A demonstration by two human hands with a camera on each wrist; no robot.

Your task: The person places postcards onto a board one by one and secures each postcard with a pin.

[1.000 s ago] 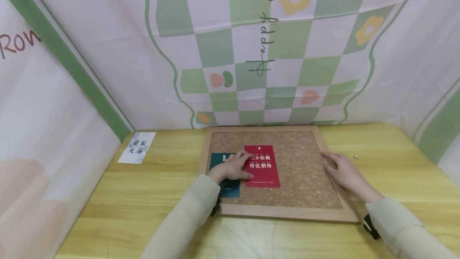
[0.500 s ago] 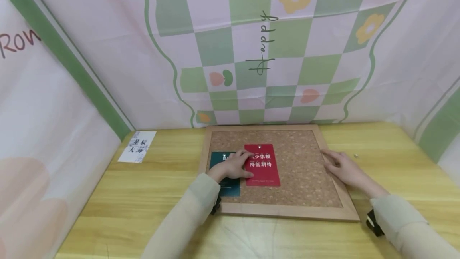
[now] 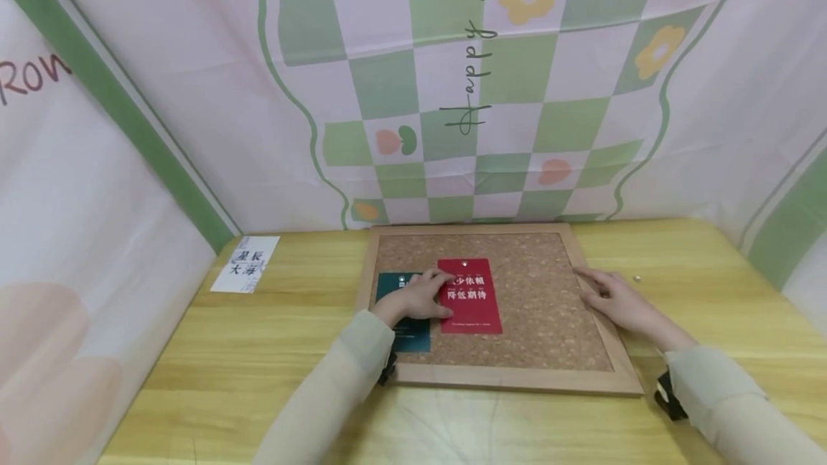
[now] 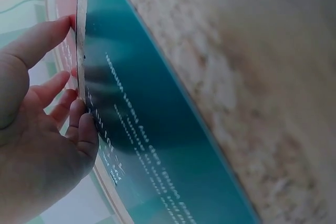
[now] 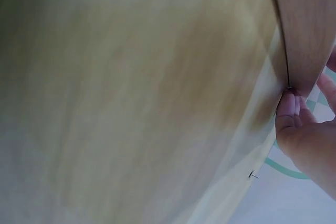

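In the head view my left hand (image 3: 416, 298) rests over two pinned cards, its thumb and fingertips touching the left side of the red card (image 3: 474, 314). Beneath that hand is a dark teal card (image 3: 413, 339), partly covered. Both cards lie on a wood-framed corkboard (image 3: 543, 307), each with a pushpin at its top. The left wrist view shows the teal card (image 4: 142, 119) close up. My right hand (image 3: 623, 303) holds the board's right frame edge; in the right wrist view its fingers lie along the outer side of the frame (image 5: 307, 19).
A white card with dark characters (image 3: 245, 265) lies on the wooden table (image 3: 284, 336) at the far left. To the right of the board sits a small loose pushpin (image 3: 637, 278). A patterned cloth (image 3: 446, 178) hangs directly behind the board.
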